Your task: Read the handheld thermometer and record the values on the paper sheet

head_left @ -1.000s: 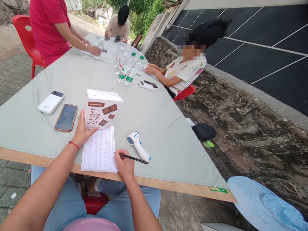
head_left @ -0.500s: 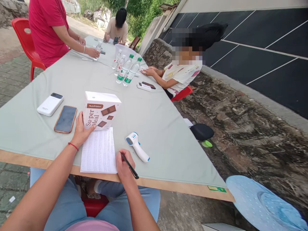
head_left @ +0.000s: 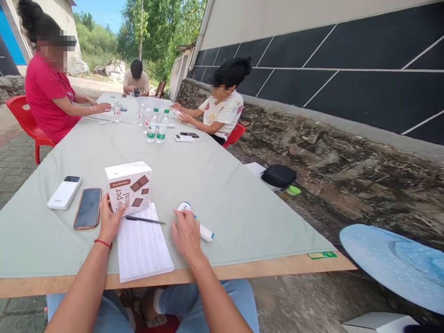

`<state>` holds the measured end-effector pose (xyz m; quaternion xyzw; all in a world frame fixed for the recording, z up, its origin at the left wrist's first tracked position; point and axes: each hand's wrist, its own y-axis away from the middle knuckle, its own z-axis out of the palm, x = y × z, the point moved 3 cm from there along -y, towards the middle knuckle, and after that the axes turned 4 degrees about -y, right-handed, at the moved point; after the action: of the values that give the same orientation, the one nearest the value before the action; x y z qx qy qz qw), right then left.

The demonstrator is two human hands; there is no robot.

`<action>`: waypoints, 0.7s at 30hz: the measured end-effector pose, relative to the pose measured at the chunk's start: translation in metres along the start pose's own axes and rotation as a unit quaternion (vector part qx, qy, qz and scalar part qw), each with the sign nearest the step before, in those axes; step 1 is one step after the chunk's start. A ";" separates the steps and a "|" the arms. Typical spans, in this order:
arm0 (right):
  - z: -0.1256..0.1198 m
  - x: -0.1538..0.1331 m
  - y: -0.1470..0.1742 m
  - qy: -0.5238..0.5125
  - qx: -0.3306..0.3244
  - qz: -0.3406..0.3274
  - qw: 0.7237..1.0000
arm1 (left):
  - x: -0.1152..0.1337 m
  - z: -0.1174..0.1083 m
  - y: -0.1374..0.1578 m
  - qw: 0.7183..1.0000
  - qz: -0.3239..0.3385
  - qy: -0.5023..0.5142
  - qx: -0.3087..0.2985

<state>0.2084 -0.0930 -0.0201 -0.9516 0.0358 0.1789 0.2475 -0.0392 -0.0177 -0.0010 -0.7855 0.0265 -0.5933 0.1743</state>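
Sitting at the desk with a pale grey-green cloth (head_left: 243,222), the person has both bare hands forward on it. I take the white paper sheet filled with small handwriting (head_left: 145,252) as the centre of a clock, twelve pointing away from the person. At twelve, at the far end of the sheet, the white cardboard box with brown chocolate pictures (head_left: 130,187) stands upright. The left hand (head_left: 111,219), with a red string bracelet (head_left: 103,243) at its wrist, has its fingers grasping the lower left corner of this box, the thumb on the front. Just before the box, the slim black pen (head_left: 145,220) lies across the sheet. At two o'clock lies the white and blue plastic handheld thermometer (head_left: 207,233). The right hand (head_left: 187,231) is over it, the fingers bent; whether they grasp it, I cannot tell. At ten o'clock are the dark-screened smartphone in a brown case (head_left: 88,209) and, farther out, the white rectangular device with a dark display (head_left: 64,198).
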 end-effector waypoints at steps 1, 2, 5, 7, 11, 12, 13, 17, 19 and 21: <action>-0.005 0.014 -0.002 0.016 0.012 0.038 0.999 | 0.001 0.000 0.000 1.000 -0.008 -0.010 0.009; -0.009 0.029 -0.004 0.040 0.001 0.081 0.996 | 0.001 0.000 0.000 1.000 -0.015 -0.020 0.018; -0.014 0.065 -0.008 0.069 -0.112 0.169 0.977 | 0.001 -0.001 0.000 0.999 -0.032 -0.022 0.039; -0.014 0.073 -0.012 0.031 -0.160 0.177 0.971 | 0.001 -0.003 0.000 0.997 -0.050 0.002 0.055; -0.021 0.051 -0.017 -0.200 -0.111 0.258 0.939 | 0.006 -0.005 0.001 0.991 -0.073 0.106 0.045; -0.025 0.038 -0.017 -0.283 -0.080 0.274 0.916 | 0.008 -0.005 0.002 0.987 -0.077 0.139 0.033; -0.030 0.022 -0.017 -0.364 -0.047 0.274 0.889 | 0.011 -0.004 0.003 0.981 -0.085 0.172 0.019; -0.054 -0.053 -0.023 -0.565 -0.023 0.168 0.807 | 0.019 0.002 0.008 0.951 -0.154 0.263 -0.052; -0.060 -0.082 -0.025 -0.593 -0.039 0.135 0.793 | 0.020 0.006 0.011 0.945 -0.169 0.269 -0.080; -0.060 -0.096 -0.026 -0.574 -0.012 0.140 0.807 | 0.019 0.009 0.013 0.945 -0.168 0.265 -0.096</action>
<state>0.1426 -0.1008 0.0747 -0.6634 0.0175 0.7251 0.1836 -0.0227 -0.0328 0.0107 -0.6056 -0.0037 -0.7955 -0.0175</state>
